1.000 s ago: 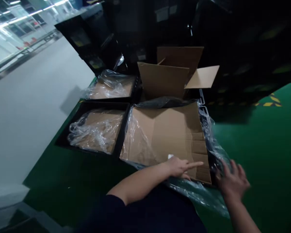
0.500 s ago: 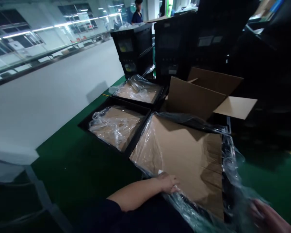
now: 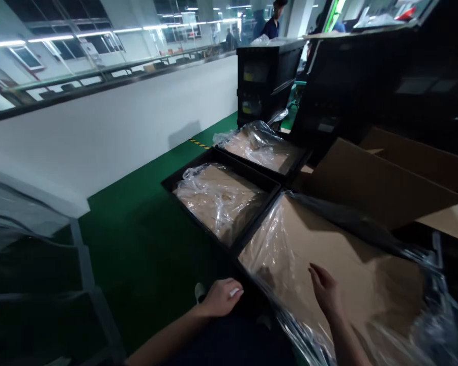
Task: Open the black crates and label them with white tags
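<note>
My left hand [image 3: 222, 297] is closed in front of the near box, over the floor, with a small white piece [image 3: 234, 292] showing at its fingers; I cannot make out its kind. My right hand [image 3: 325, 288] is over the near black box, fingers stretched out and apart, holding nothing. Below it, a brown cardboard sheet [image 3: 339, 244] lies in the box. Clear plastic film [image 3: 269, 236] covers the sheet's left side and hangs over the front rim, bunching at the right corner [image 3: 437, 325].
Beyond stand two more black boxes with film-covered cardboard, one nearer [image 3: 217, 195] and one farther [image 3: 267, 145]. An open carton [image 3: 366, 183] is at right. Stacked black crates [image 3: 265, 76] rise behind. A white half-wall [image 3: 137, 112] borders the green floor [image 3: 137, 223]. A person [image 3: 272, 25] stands far back.
My left hand has let go of the film at the front rim and drawn back left. My right hand has come in from the right edge over the sheet. The view has turned right.
</note>
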`<control>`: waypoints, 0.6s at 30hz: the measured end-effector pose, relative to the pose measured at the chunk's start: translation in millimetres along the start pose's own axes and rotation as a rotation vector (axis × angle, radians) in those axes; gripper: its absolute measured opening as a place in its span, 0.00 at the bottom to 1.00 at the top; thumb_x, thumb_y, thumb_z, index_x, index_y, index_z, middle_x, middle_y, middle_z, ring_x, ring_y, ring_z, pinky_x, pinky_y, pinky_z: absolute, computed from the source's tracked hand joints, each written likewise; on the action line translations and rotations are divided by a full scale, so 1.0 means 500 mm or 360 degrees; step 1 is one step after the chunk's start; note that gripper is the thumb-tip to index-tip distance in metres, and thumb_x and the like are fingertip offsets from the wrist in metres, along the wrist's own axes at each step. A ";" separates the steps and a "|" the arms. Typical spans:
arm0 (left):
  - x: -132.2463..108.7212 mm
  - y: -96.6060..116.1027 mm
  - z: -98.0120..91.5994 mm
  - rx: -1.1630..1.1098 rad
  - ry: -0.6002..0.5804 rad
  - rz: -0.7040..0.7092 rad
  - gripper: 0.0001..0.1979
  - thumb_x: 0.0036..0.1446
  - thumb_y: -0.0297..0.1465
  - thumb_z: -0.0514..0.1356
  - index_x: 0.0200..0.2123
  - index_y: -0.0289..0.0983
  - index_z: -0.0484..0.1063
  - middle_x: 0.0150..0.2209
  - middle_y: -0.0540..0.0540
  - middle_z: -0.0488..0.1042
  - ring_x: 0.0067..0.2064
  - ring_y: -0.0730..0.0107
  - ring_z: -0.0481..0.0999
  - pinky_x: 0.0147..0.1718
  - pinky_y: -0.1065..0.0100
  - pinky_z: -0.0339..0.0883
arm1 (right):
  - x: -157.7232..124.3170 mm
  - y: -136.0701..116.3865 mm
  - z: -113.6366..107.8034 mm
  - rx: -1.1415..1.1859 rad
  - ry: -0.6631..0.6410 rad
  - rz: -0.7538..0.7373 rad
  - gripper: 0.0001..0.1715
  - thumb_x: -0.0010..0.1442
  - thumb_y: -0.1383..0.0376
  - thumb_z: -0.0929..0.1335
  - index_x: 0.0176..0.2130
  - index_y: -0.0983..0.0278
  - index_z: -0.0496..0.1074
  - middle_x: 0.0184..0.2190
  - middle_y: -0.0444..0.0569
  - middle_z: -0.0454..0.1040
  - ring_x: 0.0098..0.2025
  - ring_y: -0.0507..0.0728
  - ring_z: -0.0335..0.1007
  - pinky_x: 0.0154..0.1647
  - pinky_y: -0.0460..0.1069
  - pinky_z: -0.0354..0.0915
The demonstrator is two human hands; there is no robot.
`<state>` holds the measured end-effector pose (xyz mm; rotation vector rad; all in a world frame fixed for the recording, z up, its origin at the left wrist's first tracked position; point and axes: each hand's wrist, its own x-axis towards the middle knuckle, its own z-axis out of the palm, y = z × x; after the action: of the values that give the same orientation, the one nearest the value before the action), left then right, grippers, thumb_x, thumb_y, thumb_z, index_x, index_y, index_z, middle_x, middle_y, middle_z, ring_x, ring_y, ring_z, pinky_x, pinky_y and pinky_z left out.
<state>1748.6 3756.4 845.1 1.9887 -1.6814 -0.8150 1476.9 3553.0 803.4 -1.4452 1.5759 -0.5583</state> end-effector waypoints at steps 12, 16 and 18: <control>-0.251 -0.431 -0.407 -0.0113 0.0178 -0.1049 0.26 0.56 0.54 0.40 0.21 0.38 0.54 0.21 0.48 0.59 0.25 0.70 0.60 0.31 0.66 0.53 | 0.107 -0.540 0.613 -0.0096 -0.0582 -0.0605 0.34 0.62 0.50 0.59 0.55 0.70 0.70 0.54 0.55 0.72 0.55 0.60 0.69 0.59 0.54 0.64; -0.218 -0.512 -0.468 -0.0086 0.0042 -0.1009 0.29 0.56 0.55 0.38 0.22 0.37 0.58 0.23 0.47 0.62 0.27 0.70 0.63 0.31 0.67 0.53 | 0.180 -0.606 0.730 -0.0418 -0.0552 -0.0514 0.31 0.64 0.60 0.62 0.60 0.76 0.63 0.62 0.62 0.61 0.65 0.64 0.57 0.67 0.55 0.54; -0.174 -0.564 -0.472 -0.0091 -0.0058 -0.0913 0.27 0.59 0.52 0.38 0.24 0.37 0.61 0.24 0.47 0.66 0.27 0.70 0.67 0.31 0.68 0.56 | 0.219 -0.606 0.765 -0.0594 -0.0504 -0.0387 0.35 0.61 0.62 0.66 0.61 0.79 0.61 0.65 0.67 0.54 0.67 0.69 0.50 0.69 0.59 0.48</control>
<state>2105.5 3880.8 853.9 2.4600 -1.0844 -1.0732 1970.1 3474.5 826.7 -1.9181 1.3034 -0.1583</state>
